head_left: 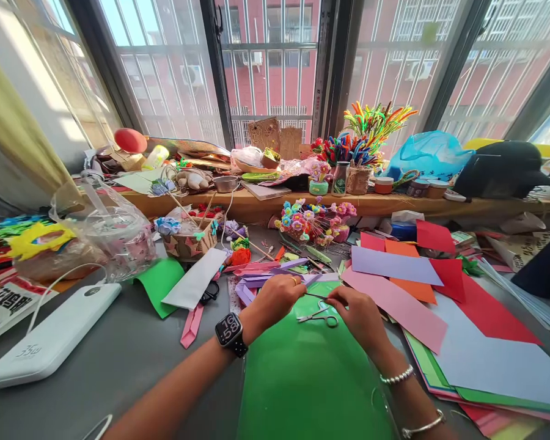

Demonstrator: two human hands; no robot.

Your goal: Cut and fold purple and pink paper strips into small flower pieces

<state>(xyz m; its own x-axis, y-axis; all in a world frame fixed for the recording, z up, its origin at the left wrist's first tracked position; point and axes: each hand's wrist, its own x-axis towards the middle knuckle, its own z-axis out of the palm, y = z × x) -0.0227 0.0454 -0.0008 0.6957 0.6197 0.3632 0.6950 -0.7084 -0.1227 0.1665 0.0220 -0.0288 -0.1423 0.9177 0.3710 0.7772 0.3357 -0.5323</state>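
Note:
My left hand (pixel 277 300), with a watch at its wrist, is closed in a pinch over the far end of a green mat (pixel 314 379). Facing it, my right hand (pixel 360 313) pinches as well. A thin dark wire-like piece (pixel 316 296) stretches between the fingertips of both hands; its exact kind is too small to make out. Just below it, small metal scissors (pixel 319 316) lie on the mat with their blades pointing left. Folded purple paper strips (pixel 256 284) lie beyond my left hand.
Coloured paper sheets (pixel 490 366) are stacked at the right. On the left lie a white power bank (pixel 55 333), a green sheet (pixel 161 287) and black-handled scissors (pixel 209 293). Crocheted flowers (pixel 297 220) and a cardboard basket (pixel 190 241) stand behind, below a crowded window ledge (pixel 256 206).

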